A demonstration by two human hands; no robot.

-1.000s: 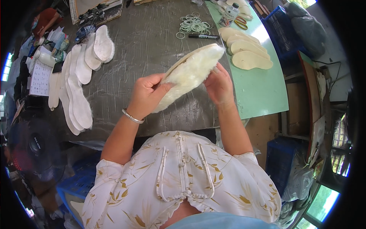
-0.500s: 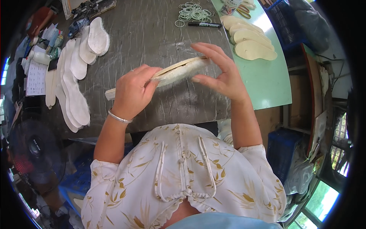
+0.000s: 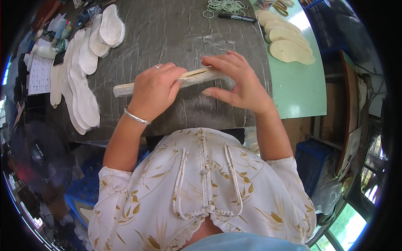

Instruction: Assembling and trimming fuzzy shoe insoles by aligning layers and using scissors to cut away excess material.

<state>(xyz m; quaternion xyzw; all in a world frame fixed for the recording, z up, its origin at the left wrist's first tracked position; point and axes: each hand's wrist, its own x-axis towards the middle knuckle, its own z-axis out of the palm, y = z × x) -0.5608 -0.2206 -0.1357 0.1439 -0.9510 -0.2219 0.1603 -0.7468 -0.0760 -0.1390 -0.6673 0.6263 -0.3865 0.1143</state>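
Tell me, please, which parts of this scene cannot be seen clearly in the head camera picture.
- Middle of the folded insole: covered by the left hand, head view.
- Its right end: hidden under the right hand.
- Table front edge: partly hidden by the person's forearms and blouse.
- Sheet of paper: writing too small to read.
- Rubber bands: cut off by the top edge.
- Fan: dark, bent near the rim.

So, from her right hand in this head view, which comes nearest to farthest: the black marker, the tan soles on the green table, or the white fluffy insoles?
From the right hand:
1. Tan soles, up and to its right on the green table.
2. Black marker, straight ahead near the table's far edge; close to the soles' distance, so hard to rank.
3. White fluffy insoles, far left.
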